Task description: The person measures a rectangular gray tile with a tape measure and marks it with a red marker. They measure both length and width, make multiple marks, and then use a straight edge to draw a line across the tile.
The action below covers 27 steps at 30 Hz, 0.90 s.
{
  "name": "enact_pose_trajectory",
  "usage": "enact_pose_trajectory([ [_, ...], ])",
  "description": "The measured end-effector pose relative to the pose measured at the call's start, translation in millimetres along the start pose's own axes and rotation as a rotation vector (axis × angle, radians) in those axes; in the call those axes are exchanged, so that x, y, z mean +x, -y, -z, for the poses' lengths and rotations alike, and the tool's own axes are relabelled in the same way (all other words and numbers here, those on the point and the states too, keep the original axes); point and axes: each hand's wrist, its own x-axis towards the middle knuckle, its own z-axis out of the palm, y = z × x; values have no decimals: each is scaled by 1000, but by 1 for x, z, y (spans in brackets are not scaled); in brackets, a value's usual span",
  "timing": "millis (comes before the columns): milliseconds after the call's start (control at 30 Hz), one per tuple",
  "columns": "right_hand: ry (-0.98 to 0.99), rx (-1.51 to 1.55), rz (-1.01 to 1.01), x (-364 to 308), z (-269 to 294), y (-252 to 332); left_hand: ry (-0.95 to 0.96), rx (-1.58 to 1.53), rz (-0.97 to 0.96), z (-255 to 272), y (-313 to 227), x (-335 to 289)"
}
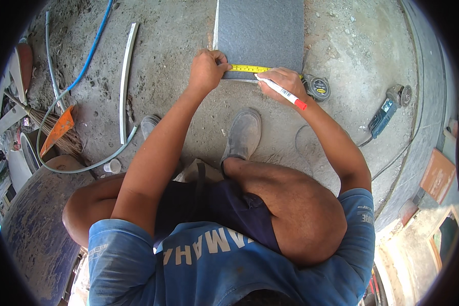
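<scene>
nearest: dusty grey shoe [245,133] on concrete floor [344,137]. past it, right hand [284,83], fingers grasping a white marker [285,94], red at one end; hard to tell if they also pin the yellow tape [247,68]. left hand [207,69], fingers pinching the tape's end. tape lies across near end of dark grey slab [262,33]; round tape case [318,88] beside right hand. farther right, angle grinder [384,115]; far left, blue hose [93,51].
</scene>
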Motion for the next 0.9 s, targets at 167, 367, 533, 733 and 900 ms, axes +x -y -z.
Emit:
enact_pose_trajectory([
  [167,8,25,1,-3,-1,-3,3,-5,23,-2,0,0],
  [367,19,50,-27,0,1,-1,7,-35,35,-3,2,0],
  [533,-7,178,-134,2,3,2,-11,6,45,-3,2,1],
  [733,-23,244,-155,6,9,4,26,4,80,-1,-1,2],
  [900,-15,173,-106,0,5,5,13,16,68,0,-4,1],
])
